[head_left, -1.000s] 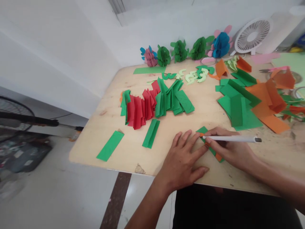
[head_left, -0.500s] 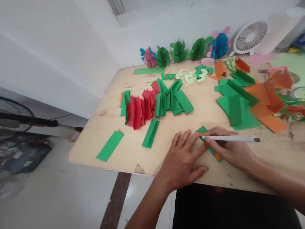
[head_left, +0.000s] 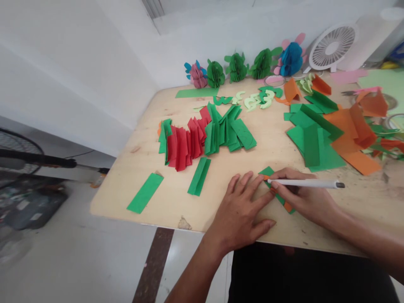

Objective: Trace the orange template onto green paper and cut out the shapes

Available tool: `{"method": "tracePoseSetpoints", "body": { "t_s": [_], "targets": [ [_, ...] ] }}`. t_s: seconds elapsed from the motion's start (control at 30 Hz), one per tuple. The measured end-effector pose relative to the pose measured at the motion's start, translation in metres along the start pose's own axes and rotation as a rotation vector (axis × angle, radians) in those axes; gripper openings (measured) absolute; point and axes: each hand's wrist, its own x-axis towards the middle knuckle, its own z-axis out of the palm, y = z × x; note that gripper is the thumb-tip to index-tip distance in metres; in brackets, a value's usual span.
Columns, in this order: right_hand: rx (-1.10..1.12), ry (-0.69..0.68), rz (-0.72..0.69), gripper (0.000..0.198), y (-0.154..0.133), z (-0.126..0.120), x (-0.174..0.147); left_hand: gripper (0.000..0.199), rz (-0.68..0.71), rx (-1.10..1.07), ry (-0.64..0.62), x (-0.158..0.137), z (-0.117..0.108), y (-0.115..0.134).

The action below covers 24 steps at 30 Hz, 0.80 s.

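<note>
Nearest, the left hand point(head_left: 236, 210) lies palm down, fingers spread, bracing an orange piece point(head_left: 288, 206) on a green paper point(head_left: 267, 171) near the front edge of the table point(head_left: 123, 191); the right hand point(head_left: 301, 198) pinches a white pen point(head_left: 309, 183), its tip at the orange piece's far end. Marking appears under way — the fingers hide how much is drawn. Beyond, a green strip point(head_left: 199, 176), red papers point(head_left: 186, 145) and green papers point(head_left: 216, 132) are already creased, seemingly not yet shaped. Curved cutouts point(head_left: 268, 99) lie farther back; behind them stand five paper figures point(head_left: 237, 69) — apparently finished.
</note>
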Motion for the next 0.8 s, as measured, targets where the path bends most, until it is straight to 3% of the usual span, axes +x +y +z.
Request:
{"method": "tracePoseSetpoints", "body": {
  "t_s": [0.8],
  "targets": [
    [-0.009,0.013,0.007,0.011,0.0005,0.0,-0.0014,0.06,0.004,0.011,-0.003,-0.0008,0.0006,-0.0002]
  ]
}}
